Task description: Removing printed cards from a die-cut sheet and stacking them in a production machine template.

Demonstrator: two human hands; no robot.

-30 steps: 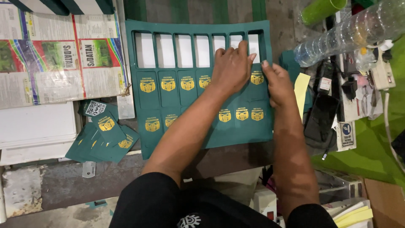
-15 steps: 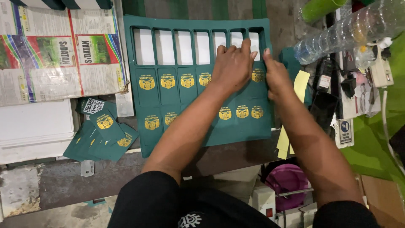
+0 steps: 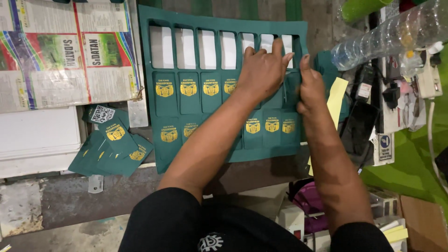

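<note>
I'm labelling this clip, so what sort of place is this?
Probably a small print-finishing or craft workbench: both hands press on a die-cut green card sheet, punched-out green cards lie piled beside it, and newspaper covers the worn bench.

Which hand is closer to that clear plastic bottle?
Right. The right hand is at the green sheet's right edge, nearest the bottle; the left hand lies farther left.
</note>
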